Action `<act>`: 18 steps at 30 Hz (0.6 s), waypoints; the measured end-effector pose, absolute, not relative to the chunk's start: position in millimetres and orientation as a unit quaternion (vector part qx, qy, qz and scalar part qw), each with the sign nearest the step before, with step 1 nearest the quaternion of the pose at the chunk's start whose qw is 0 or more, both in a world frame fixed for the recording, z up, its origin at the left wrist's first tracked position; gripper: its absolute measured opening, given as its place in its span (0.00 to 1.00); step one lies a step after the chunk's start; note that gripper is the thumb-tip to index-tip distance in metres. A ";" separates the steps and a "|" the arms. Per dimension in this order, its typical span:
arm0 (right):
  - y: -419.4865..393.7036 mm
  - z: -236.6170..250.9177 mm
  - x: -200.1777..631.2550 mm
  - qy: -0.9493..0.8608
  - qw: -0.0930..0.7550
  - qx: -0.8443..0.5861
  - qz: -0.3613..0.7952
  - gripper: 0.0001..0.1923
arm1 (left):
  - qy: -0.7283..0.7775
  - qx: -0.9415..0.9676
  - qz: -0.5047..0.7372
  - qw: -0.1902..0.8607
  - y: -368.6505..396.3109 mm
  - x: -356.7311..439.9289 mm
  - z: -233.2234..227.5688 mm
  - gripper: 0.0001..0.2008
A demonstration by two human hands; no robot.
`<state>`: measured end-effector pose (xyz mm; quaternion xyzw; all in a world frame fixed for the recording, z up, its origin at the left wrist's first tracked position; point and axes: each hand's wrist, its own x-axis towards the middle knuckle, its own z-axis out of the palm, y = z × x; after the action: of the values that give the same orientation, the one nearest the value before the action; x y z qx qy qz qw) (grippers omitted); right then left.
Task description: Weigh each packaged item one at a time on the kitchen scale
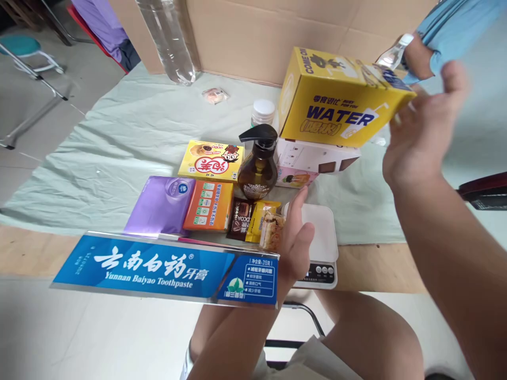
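Note:
My left hand [297,245] is beside the kitchen scale [322,227], fingers stretched out and apart from the thumb. A blue toothpaste box [158,269] overlaps my left wrist and hides part of that hand; whether it rests on the wrist is unclear. My right hand [422,126] is open, thumb spread upward, its fingertips at the right end of a yellow drink box [340,116]. That yellow box sits tilted on top of a white box [317,153]. Below it is a pink box [297,178]. A dark pump bottle [258,171] stands left of this stack.
A purple tissue pack [160,203], orange pack [209,206], yellow snack box [212,160] and small wrapped snacks [259,221] lie left of the scale. Behind stand a white-capped bottle [263,111] and a cardboard panel [245,37] with a clear bottle [170,42]. Other people sit nearby.

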<state>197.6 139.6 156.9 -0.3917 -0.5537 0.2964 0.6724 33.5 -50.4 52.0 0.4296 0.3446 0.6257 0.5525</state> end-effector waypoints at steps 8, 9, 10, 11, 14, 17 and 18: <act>-27.5 54.0 184.7 -0.572 0.592 -0.337 0.457 0.21 | 0.333 0.467 0.578 0.580 -47.7 54.5 47.2 0.35; -36.7 41.9 185.4 -0.567 0.581 -0.337 0.477 0.22 | 0.333 0.488 0.564 0.577 -50.0 57.6 48.5 0.36; -42.7 33.5 187.7 -0.559 0.574 -0.336 0.495 0.23 | 0.334 0.512 0.550 0.569 -52.5 60.3 49.8 0.36; -46.3 28.7 191.8 -0.550 0.574 -0.333 0.507 0.23 | 0.336 0.533 0.539 0.559 -54.9 62.5 50.7 0.37; -49.1 33.1 212.5 -0.529 0.571 -0.333 0.532 0.24 | 0.325 0.566 0.521 0.550 -60.5 65.8 51.2 0.33; -49.1 50.5 239.8 -0.507 0.582 -0.378 0.511 0.25 | 0.308 0.579 0.512 0.555 -61.6 71.5 47.5 0.29; -48.4 55.9 249.5 -0.488 0.602 -0.406 0.485 0.24 | 0.304 0.578 0.514 0.556 -60.8 76.7 45.3 0.29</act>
<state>249.5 -48.4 55.9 -0.4056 -0.4882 0.4851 0.6015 76.7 -60.8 45.3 0.5783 0.3039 0.5141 0.5558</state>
